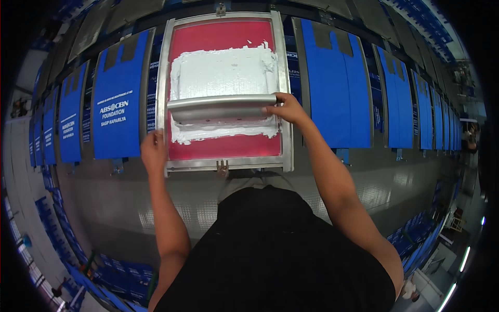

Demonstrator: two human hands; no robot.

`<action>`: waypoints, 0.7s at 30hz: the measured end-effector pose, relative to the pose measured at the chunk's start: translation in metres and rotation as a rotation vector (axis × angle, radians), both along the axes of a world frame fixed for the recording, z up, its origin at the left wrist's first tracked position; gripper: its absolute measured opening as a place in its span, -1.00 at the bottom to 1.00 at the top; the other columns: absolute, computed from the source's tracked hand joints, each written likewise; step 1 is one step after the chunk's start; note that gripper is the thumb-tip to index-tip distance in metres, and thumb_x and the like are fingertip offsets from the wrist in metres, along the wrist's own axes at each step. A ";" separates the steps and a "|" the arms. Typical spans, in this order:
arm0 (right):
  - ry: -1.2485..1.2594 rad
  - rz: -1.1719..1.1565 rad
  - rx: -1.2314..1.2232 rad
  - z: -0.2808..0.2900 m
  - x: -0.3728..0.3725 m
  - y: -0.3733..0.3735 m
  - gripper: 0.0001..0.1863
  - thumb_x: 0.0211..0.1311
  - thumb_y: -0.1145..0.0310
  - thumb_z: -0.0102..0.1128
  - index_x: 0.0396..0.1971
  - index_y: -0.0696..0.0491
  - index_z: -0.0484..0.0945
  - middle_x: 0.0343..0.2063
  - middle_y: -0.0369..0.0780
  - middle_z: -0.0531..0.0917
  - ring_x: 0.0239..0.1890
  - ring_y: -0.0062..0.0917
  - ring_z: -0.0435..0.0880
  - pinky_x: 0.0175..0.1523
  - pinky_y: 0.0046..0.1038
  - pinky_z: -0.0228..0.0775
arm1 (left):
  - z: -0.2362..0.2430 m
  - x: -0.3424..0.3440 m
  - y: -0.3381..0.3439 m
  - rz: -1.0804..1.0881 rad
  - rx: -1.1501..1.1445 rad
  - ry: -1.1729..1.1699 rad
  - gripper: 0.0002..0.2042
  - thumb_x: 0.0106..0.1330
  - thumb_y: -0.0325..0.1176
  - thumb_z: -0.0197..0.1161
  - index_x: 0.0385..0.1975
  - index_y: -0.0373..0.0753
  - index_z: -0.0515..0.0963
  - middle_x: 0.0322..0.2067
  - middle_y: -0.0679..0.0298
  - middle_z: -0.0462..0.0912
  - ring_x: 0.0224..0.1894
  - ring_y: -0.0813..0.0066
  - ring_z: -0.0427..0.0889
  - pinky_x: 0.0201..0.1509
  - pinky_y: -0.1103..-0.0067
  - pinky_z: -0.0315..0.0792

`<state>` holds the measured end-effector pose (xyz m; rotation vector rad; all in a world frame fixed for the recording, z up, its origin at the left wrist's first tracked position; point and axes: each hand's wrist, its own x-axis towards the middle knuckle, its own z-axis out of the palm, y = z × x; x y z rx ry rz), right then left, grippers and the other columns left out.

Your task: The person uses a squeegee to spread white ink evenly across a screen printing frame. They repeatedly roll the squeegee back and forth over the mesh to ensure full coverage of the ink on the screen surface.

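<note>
Squeegee on the red printing screen, white ink spread across it.

The right hand [287, 108] has its fingers wrapped round the right end of the metal squeegee [221, 107], which lies across the screen frame [224, 91] amid white ink [223, 73]. The left hand [154, 152], fingers curled, grips the frame's left lower edge. Blue bags [117, 101] line the tabletop [171, 208] on both sides.

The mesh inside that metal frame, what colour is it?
Red mesh, largely covered with white ink; clearest in the head view.

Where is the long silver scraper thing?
The silver squeegee lies across the white ink on the red screen, top centre, its right end in the right hand.
</note>
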<state>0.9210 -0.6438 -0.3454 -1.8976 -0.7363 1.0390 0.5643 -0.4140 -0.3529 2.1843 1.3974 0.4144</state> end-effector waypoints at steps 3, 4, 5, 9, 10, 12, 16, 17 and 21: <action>0.096 -0.023 0.077 0.003 -0.006 0.021 -0.64 -0.14 0.39 0.49 -0.27 0.17 0.65 -0.41 -0.25 0.67 -0.36 -0.62 0.61 -0.22 -0.53 0.44 | -0.079 -0.039 0.060 0.074 -0.044 -0.182 -0.61 0.40 -0.15 0.07 -0.07 -0.41 0.52 -0.31 0.02 0.65 -0.29 0.24 0.61 -0.19 0.44 0.44; 0.122 -0.033 0.071 -0.004 -0.008 0.027 -0.63 -0.14 0.38 0.49 -0.27 0.17 0.65 -0.41 -0.25 0.67 -0.36 -0.62 0.61 -0.22 -0.53 0.43 | -0.105 -0.047 0.066 0.103 -0.175 -0.312 -0.60 0.41 -0.15 0.06 -0.06 -0.43 0.50 -0.29 0.04 0.65 -0.28 0.31 0.59 -0.19 0.48 0.43; 0.142 -0.085 0.052 -0.015 -0.006 0.021 -0.62 -0.15 0.37 0.50 -0.26 0.16 0.65 -0.41 -0.25 0.67 -0.36 -0.61 0.61 -0.23 -0.54 0.43 | -0.107 -0.043 0.063 0.072 -0.253 -0.318 -0.60 0.43 -0.17 0.05 -0.04 -0.45 0.49 -0.26 0.09 0.64 -0.25 0.40 0.56 -0.14 0.52 0.41; 0.221 -0.179 0.083 0.022 0.005 -0.018 -0.58 -0.17 0.37 0.48 -0.23 0.19 0.64 -0.41 -0.24 0.69 -0.34 -0.59 0.62 -0.18 -0.52 0.44 | -0.024 -0.006 0.014 0.090 -0.372 -0.346 -0.63 0.47 -0.24 0.00 0.03 -0.46 0.46 -0.17 0.17 0.61 -0.16 0.56 0.49 -0.03 0.63 0.37; 0.170 -0.189 0.035 0.028 0.012 -0.035 -0.59 -0.18 0.37 0.48 -0.24 0.19 0.65 -0.40 -0.24 0.68 -0.34 -0.59 0.62 -0.17 -0.52 0.44 | -0.010 -0.002 -0.002 0.075 -0.345 -0.338 -0.63 0.47 -0.25 -0.01 0.04 -0.46 0.45 -0.16 0.17 0.62 -0.15 0.57 0.49 -0.03 0.62 0.37; 0.078 -0.174 -0.042 0.036 0.039 -0.072 -0.59 -0.19 0.37 0.49 -0.24 0.18 0.65 -0.39 -0.24 0.68 -0.32 -0.58 0.62 -0.14 -0.51 0.44 | -0.033 0.005 -0.027 0.109 -0.458 -0.471 -0.61 0.47 -0.23 0.00 0.08 -0.46 0.43 -0.12 0.14 0.61 -0.11 0.54 0.51 0.02 0.63 0.37; 0.047 -0.284 0.053 0.050 0.111 -0.181 -0.61 -0.21 0.44 0.46 -0.25 0.16 0.66 -0.40 -0.26 0.69 -0.29 -0.58 0.62 -0.10 -0.49 0.43 | -0.037 0.112 -0.119 0.020 -0.525 -0.496 -0.57 0.44 -0.25 0.07 0.17 -0.44 0.37 0.03 0.02 0.55 0.04 0.44 0.47 0.15 0.56 0.31; 0.017 -0.340 0.065 0.057 0.126 -0.206 -0.61 -0.21 0.46 0.45 -0.25 0.16 0.66 -0.39 -0.26 0.69 -0.28 -0.58 0.62 -0.09 -0.50 0.43 | -0.020 0.148 -0.147 -0.050 -0.479 -0.519 -0.56 0.43 -0.26 0.09 0.18 -0.42 0.36 0.02 0.04 0.56 0.02 0.45 0.48 0.14 0.55 0.33; -0.033 -0.361 -0.021 0.077 0.204 -0.288 -0.53 -0.25 0.44 0.47 -0.19 0.16 0.62 -0.30 -0.23 0.67 -0.23 -0.52 0.61 -0.07 -0.46 0.42 | -0.052 0.231 -0.228 -0.047 -0.466 -0.544 -0.51 0.39 -0.18 0.15 0.15 -0.47 0.38 -0.02 0.01 0.58 -0.01 0.44 0.52 0.06 0.56 0.38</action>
